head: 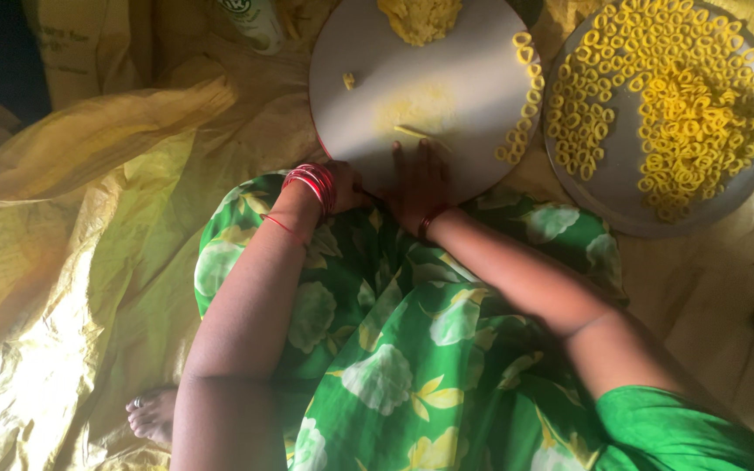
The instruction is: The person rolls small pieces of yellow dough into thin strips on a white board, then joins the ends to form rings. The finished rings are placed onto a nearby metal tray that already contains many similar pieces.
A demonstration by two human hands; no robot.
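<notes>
Yellow plastic sheet (63, 262) covers the floor, dim room, light from the right. Round grey metal plate (717, 166) at far right, heaped with yellow dough rings (682, 96). Round grey board (377, 61) ahead holds yellow dough lump (421, 17) and thin dough strip (416, 133). Right hand (419, 179) flat, fingers spread, beside strip; best rolled evenly with light pressure. Left hand (346, 185) at board's near edge, grip unclear.

two round plates (368, 52), one dough lump (419, 17), two hands (419, 179)
</notes>
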